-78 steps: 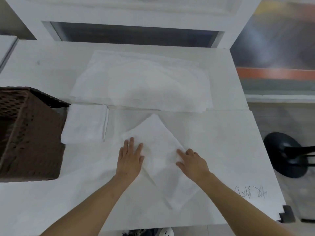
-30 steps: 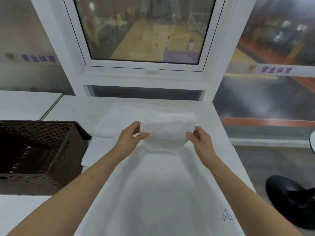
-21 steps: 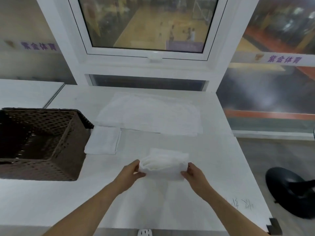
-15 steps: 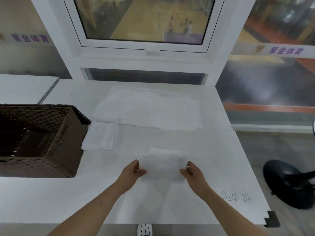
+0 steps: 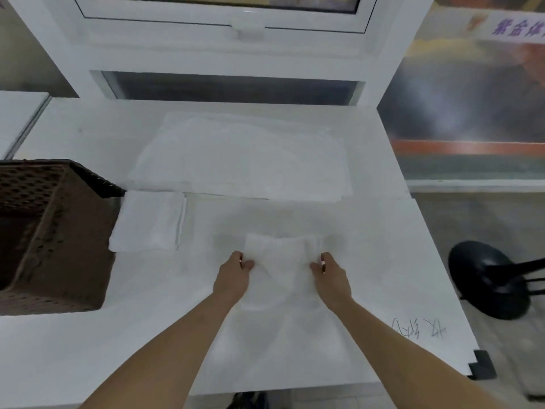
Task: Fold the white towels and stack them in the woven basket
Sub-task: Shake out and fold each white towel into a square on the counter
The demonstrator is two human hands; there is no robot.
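bench [image 5: 383, 261] in white fills most of the view, running from the window wall at the far side to the near edge, with dark handwriting [image 5: 418, 329] on its right near part. a spread pile of unfolded towels [image 5: 241, 154] lies flat across the far middle of the bench. the woven basket [image 5: 53, 237], dark brown, stands at the left edge; its inside is in shadow and what it holds cannot be told. a folded towel [image 5: 149, 221] lies just beside the basket's right wall, touching it or nearly so. a black stool base [image 5: 489, 278] sits on the floor to the right of the bench. in the near middle, a white towel [image 5: 281, 261] lies partly folded on the bench, between the two hands. the left hand [image 5: 233, 276] pinches the towel's left edge with thumb and curled fingers in a closed grip. the right hand [image 5: 331, 277] pinches the right edge the same way, its grip clenched on the cloth.
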